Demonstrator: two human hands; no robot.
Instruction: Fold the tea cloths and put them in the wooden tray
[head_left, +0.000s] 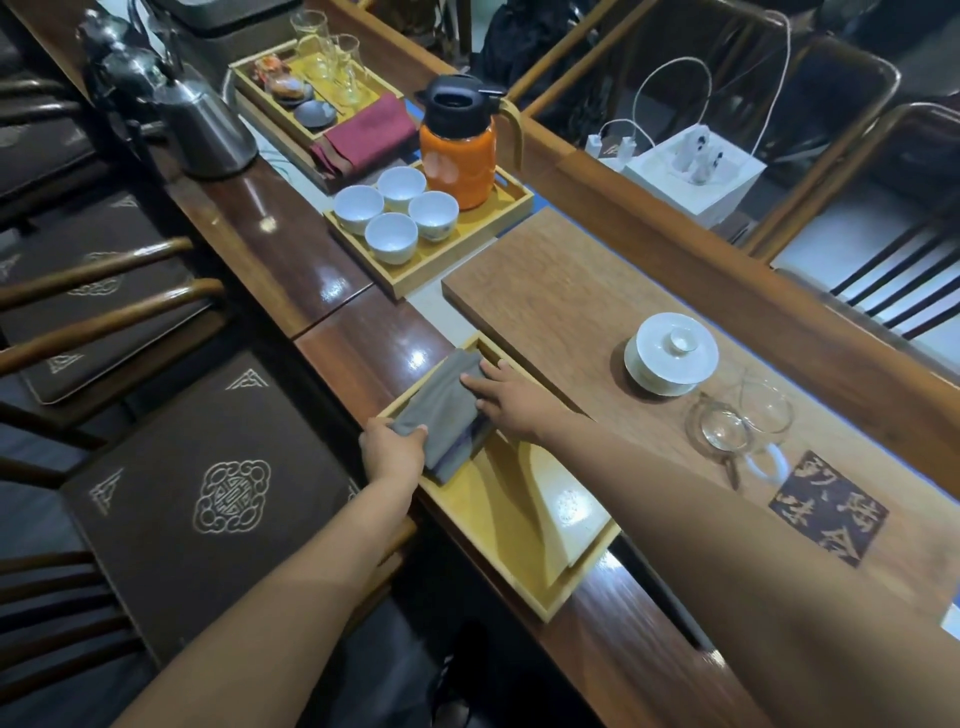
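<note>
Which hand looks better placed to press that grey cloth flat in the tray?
Probably the right hand: its straight fingers already lie on top of the grey cloth. The left hand pinches the cloth's near corner at the wooden tray edge.

grey tea cloth (441, 402), orange flask (457, 161), maroon cloth (369, 132)
</note>
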